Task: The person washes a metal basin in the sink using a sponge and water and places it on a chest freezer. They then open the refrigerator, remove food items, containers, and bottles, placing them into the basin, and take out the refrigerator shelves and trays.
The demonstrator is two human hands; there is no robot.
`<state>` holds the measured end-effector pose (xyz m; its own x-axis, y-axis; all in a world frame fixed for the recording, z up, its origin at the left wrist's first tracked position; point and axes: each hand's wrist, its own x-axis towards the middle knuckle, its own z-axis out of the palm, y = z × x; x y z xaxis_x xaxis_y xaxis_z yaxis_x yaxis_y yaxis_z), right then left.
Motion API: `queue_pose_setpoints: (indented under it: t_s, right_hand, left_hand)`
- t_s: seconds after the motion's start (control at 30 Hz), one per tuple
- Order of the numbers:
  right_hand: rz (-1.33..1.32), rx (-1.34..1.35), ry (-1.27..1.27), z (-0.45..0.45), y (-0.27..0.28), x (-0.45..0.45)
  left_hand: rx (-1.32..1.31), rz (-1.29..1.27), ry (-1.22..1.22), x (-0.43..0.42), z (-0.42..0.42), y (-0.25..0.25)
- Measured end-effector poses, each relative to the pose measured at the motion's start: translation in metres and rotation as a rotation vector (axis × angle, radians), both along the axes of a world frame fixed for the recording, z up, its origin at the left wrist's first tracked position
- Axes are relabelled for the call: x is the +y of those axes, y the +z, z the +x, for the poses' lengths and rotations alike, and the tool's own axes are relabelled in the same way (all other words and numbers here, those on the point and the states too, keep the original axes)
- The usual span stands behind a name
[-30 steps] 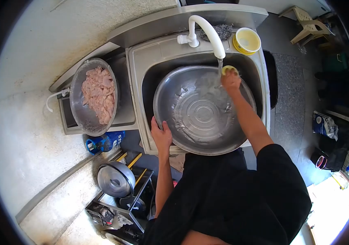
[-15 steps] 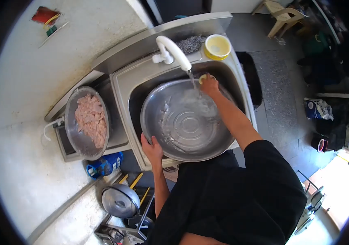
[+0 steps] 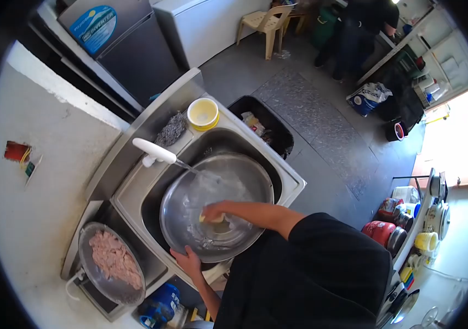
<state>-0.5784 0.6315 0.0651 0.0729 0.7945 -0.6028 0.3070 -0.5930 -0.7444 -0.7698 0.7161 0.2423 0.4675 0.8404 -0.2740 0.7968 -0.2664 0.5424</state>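
Observation:
A large round metal basin (image 3: pixel 245 181) sits tilted in the sink (image 3: pixel 294 185). Water runs into it from the white faucet (image 3: pixel 154 150). Inside the basin, my right hand (image 3: pixel 213 211) presses a yellow sponge (image 3: pixel 218 219) against the wet bottom, fingers closed round it. My left hand (image 3: pixel 188 262) grips the basin's near-left rim, thumb apart from the fingers. A second metal basin (image 3: pixel 102 277) with pieces of raw pale pink meat (image 3: pixel 114 257) rests to the left.
Yellow bowls (image 3: pixel 203 113) and a dark scouring mesh (image 3: pixel 171 130) stand behind the sink. A black bin (image 3: pixel 264 123) holds rubbish beyond it. A person (image 3: pixel 357 33) stands at the far back near a plastic chair (image 3: pixel 267 23). A blue container (image 3: pixel 163 304) is below left.
The view has turned rightward. My right hand has moved with the sponge from the basin's far rim down to its bottom. My left hand stays at the rim.

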Motion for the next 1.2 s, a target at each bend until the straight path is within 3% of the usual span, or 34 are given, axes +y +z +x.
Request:
queue_pose_setpoints:
  t_s: [0.03, 0.1, 0.2, 0.23, 0.4, 0.43, 0.5, 0.57, 0.6, 0.67, 0.77, 0.8, 0.9, 1.03, 1.1, 1.13, 1.17, 1.2]
  right_hand:
    - [-0.002, -0.011, -0.013, 0.006, 0.013, -0.001]
    - [-0.099, 0.355, -0.119, 0.007, 0.042, -0.005]
    - [-0.016, 0.229, -0.126, 0.052, 0.072, -0.026]
    - [0.344, 0.349, -0.302, 0.067, 0.045, -0.047]
    - [0.457, 0.183, -0.977, 0.144, 0.180, -0.094]
    - [0.517, 0.076, -1.097, 0.154, 0.203, -0.092]
    - [0.484, -0.492, -1.073, 0.199, 0.202, -0.091]
    - [0.477, -0.879, -0.953, 0.223, 0.232, -0.079]
    - [0.478, -0.875, -0.947, 0.228, 0.236, -0.071]
    - [0.383, -1.132, -0.782, 0.229, 0.235, -0.051]
    - [0.459, -1.048, -0.625, 0.220, 0.198, -0.029]
    - [0.515, -0.785, -0.714, 0.204, 0.186, -0.018]
    - [0.295, 0.290, -0.849, 0.134, 0.184, 0.009]
    - [0.261, 0.581, -0.806, 0.126, 0.165, 0.015]
    - [0.724, 0.981, -1.000, 0.130, 0.167, 0.015]
    - [0.721, 1.132, -0.837, 0.145, 0.166, 0.011]
    - [0.711, 1.133, -0.836, 0.143, 0.169, 0.011]
    - [0.516, 0.294, -0.496, 0.141, 0.177, 0.012]
  left_hand:
    - [0.045, -0.003, -0.039, 0.006, -0.002, -0.004]
    - [0.066, -0.077, -0.063, 0.022, -0.004, -0.016]
    - [0.060, -0.104, -0.108, 0.041, -0.002, -0.027]
    - [0.041, -0.104, -0.163, 0.045, 0.002, -0.026]
    - [0.059, -0.062, -0.234, 0.053, 0.009, -0.024]
    - [0.062, -0.061, -0.202, 0.052, 0.010, -0.024]
    - [0.121, -0.025, -0.225, 0.052, 0.011, -0.025]
    - [0.118, -0.037, -0.224, 0.054, 0.011, -0.025]
    - [0.118, -0.048, -0.230, 0.054, 0.010, -0.025]
    - [0.114, -0.056, -0.234, 0.054, 0.009, -0.025]
    - [0.101, -0.069, -0.234, 0.056, 0.008, -0.026]
    - [0.081, -0.066, -0.250, 0.055, 0.006, -0.028]
    - [0.033, 0.077, -0.208, 0.050, 0.000, -0.055]
    - [-0.096, 0.354, -0.332, 0.051, 0.021, -0.030]
    - [-0.357, 0.096, -0.339, 0.057, 0.045, -0.029]
    - [-0.440, 0.003, -0.343, 0.056, 0.065, -0.024]
    - [-0.523, -0.087, -0.347, 0.053, 0.090, -0.020]
    - [-0.661, -0.210, -0.360, 0.048, 0.117, -0.024]
